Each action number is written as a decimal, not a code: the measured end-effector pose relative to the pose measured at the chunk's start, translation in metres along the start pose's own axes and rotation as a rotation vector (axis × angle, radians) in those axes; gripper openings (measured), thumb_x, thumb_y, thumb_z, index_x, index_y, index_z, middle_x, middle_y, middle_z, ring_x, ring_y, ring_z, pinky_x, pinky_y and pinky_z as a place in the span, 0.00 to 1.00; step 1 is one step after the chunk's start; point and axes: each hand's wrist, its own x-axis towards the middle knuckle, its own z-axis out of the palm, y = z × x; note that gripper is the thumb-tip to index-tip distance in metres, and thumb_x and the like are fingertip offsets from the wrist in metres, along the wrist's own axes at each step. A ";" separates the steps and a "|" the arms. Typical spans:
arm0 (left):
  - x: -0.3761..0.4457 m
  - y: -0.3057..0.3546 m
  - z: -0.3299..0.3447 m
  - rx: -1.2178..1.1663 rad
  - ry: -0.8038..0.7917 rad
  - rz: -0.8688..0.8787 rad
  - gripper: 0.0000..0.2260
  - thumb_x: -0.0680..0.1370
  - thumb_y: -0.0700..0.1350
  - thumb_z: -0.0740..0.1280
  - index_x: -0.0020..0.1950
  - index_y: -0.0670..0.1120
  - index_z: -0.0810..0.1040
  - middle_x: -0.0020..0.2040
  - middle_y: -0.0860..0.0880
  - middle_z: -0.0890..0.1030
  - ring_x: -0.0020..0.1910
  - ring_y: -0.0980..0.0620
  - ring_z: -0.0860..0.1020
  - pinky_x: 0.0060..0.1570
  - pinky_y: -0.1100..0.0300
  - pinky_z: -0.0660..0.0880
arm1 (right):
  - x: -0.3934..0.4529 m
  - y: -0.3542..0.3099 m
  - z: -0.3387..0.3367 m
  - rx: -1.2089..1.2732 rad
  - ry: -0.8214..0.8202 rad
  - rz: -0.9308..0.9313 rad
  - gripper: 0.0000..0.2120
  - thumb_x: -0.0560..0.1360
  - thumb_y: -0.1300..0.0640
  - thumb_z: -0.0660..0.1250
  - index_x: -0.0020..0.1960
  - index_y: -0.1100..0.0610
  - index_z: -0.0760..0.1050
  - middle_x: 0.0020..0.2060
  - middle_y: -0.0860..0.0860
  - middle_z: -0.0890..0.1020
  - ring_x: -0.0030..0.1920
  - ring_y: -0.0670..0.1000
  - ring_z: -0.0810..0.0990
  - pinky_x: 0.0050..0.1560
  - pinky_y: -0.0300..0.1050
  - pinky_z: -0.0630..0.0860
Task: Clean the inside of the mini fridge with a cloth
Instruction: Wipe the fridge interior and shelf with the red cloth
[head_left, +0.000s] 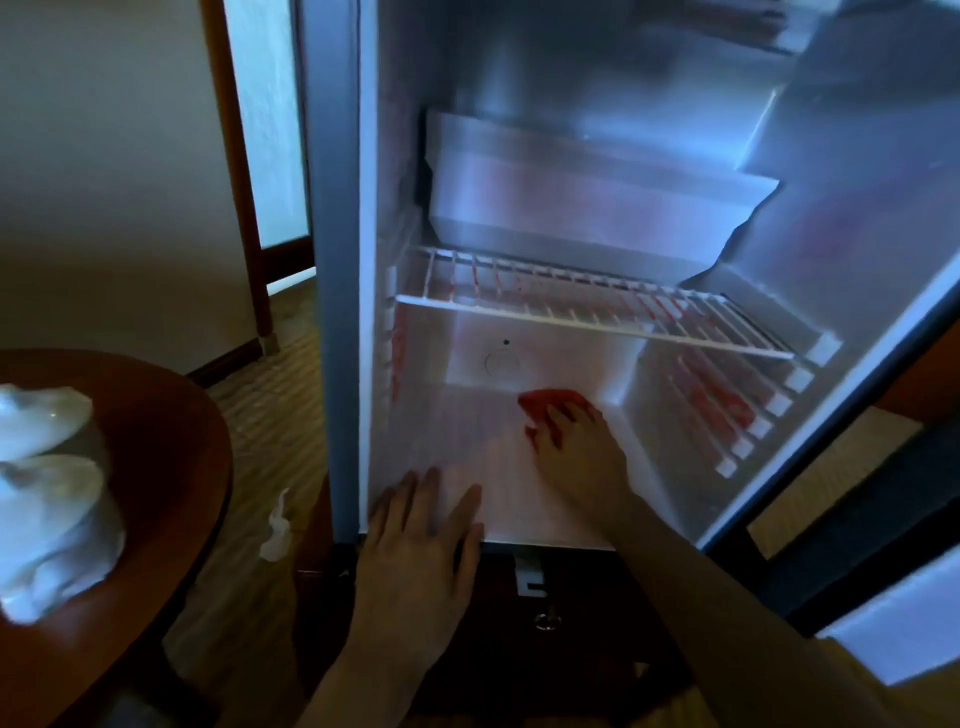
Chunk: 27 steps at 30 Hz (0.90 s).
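The mini fridge (343, 312) stands open in front of me, white inside. My right hand (582, 457) reaches in and presses a red cloth (545, 402) flat against the fridge floor near the back wall; most of the cloth is hidden under the fingers. My left hand (421, 540) rests with straight, spread fingers on the front edge of the fridge floor, holding nothing. A white wire shelf (597, 312) spans the fridge above both hands, and a white freezer box (587, 202) hangs above the shelf.
The open fridge door (883, 597) stands at the right. A round wooden table (171, 457) at the left carries white crockery (47, 493). A crumpled white tissue (278, 530) lies on the carpet. The fridge sits on a dark wooden cabinet (545, 623).
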 end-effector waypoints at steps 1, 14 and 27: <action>0.001 0.000 0.000 -0.002 -0.001 0.005 0.23 0.83 0.60 0.47 0.75 0.61 0.70 0.76 0.46 0.69 0.75 0.45 0.66 0.75 0.45 0.63 | 0.007 0.001 0.002 -0.005 0.002 0.000 0.23 0.83 0.44 0.50 0.78 0.44 0.63 0.76 0.47 0.68 0.77 0.51 0.60 0.77 0.48 0.54; -0.026 -0.019 -0.021 -0.090 0.046 0.026 0.18 0.74 0.46 0.75 0.64 0.50 0.82 0.63 0.42 0.80 0.62 0.42 0.80 0.48 0.51 0.83 | -0.070 -0.059 0.000 0.199 0.180 -0.528 0.18 0.83 0.50 0.59 0.71 0.49 0.74 0.66 0.49 0.78 0.69 0.53 0.72 0.75 0.48 0.64; -0.029 -0.019 -0.018 -0.028 -0.020 0.077 0.24 0.64 0.52 0.81 0.58 0.48 0.85 0.60 0.43 0.83 0.58 0.42 0.82 0.44 0.52 0.84 | -0.004 0.000 0.004 -0.032 0.103 0.094 0.22 0.82 0.48 0.55 0.73 0.50 0.71 0.71 0.53 0.74 0.73 0.56 0.67 0.75 0.48 0.60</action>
